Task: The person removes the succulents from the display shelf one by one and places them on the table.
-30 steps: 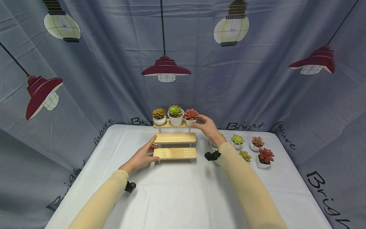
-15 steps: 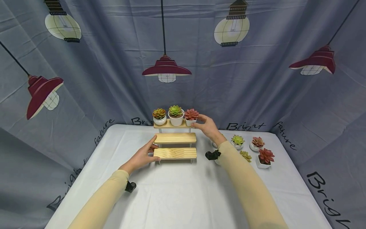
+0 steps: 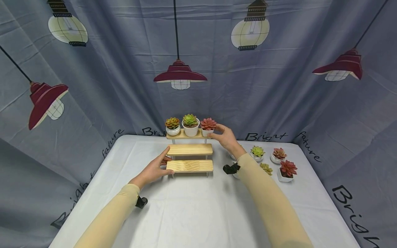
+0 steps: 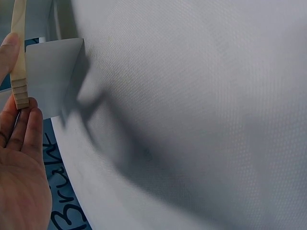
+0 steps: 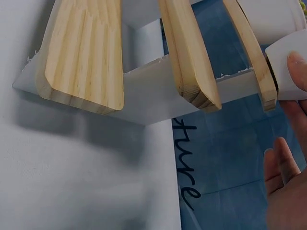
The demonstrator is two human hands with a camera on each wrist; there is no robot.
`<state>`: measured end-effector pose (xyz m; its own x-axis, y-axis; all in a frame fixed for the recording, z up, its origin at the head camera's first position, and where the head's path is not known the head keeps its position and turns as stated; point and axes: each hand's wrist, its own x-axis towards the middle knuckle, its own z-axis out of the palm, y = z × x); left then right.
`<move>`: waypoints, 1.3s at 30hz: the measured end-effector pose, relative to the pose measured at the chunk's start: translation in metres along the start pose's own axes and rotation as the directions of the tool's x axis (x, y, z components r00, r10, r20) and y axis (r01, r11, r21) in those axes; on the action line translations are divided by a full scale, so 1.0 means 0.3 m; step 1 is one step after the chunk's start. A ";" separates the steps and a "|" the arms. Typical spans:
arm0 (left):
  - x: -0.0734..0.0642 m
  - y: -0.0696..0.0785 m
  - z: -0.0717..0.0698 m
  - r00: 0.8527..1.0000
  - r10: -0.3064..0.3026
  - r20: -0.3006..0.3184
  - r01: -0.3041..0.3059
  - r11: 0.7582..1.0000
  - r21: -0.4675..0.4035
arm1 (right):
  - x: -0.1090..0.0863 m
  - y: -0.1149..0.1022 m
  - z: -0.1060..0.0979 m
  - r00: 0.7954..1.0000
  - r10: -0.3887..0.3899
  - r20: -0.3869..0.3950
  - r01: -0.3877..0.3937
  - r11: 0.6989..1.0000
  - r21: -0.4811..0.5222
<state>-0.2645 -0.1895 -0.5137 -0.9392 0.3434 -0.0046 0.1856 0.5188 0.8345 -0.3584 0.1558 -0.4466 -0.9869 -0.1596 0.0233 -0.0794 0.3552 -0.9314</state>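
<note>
A three-tier wooden shelf stand [image 3: 190, 166] with white supports is at the middle of the table. My left hand [image 3: 152, 169] grips its left end, the thumb at the lowest board and the fingers beside it. On the top board sit an orange-green succulent [image 3: 172, 123] in a white pot, a green succulent [image 3: 190, 120] in a larger white pot, and a red succulent [image 3: 208, 124] at the right end. My right hand [image 3: 227, 138] pinches the red succulent's white pot [image 5: 288, 67], which is right at the board's end in the right wrist view.
Several more potted succulents stand on the right of the white-covered table [image 3: 192, 213], among them a dark red one [image 3: 288, 168], a green one [image 3: 257, 152] and a reddish one [image 3: 279, 154]. My right forearm partly hides others. A grey-blue curtain [image 3: 214, 96] hangs behind.
The red succulent has shifted very slightly to the right on the top board, with my right hand on its pot. My left hand and the stand have stayed put.
</note>
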 end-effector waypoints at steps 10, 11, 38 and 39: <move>0.001 0.006 -0.002 1.000 -0.024 0.006 0.024 1.000 0.017 | -0.044 -0.025 -0.022 0.999 -0.041 -0.029 0.041 0.999 -0.006; 0.002 0.007 -0.002 1.000 -0.020 0.006 0.020 1.000 0.020 | -0.048 -0.028 -0.025 0.999 -0.045 -0.031 0.045 0.999 -0.011; 0.004 0.001 -0.002 1.000 -0.013 0.013 0.013 0.999 0.046 | -0.261 -0.004 -0.139 0.996 0.018 -0.085 -0.026 0.996 -0.090; 0.004 0.000 -0.002 1.000 -0.010 0.014 0.009 0.999 0.046 | -0.273 -0.001 -0.146 0.996 0.023 -0.083 -0.030 0.995 -0.091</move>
<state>-0.2658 -0.1895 -0.5132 -0.9370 0.3488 -0.0206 0.1897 0.5572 0.8084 -0.2839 0.2092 -0.4324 -0.9967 -0.0744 0.0322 -0.0619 0.4422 -0.8948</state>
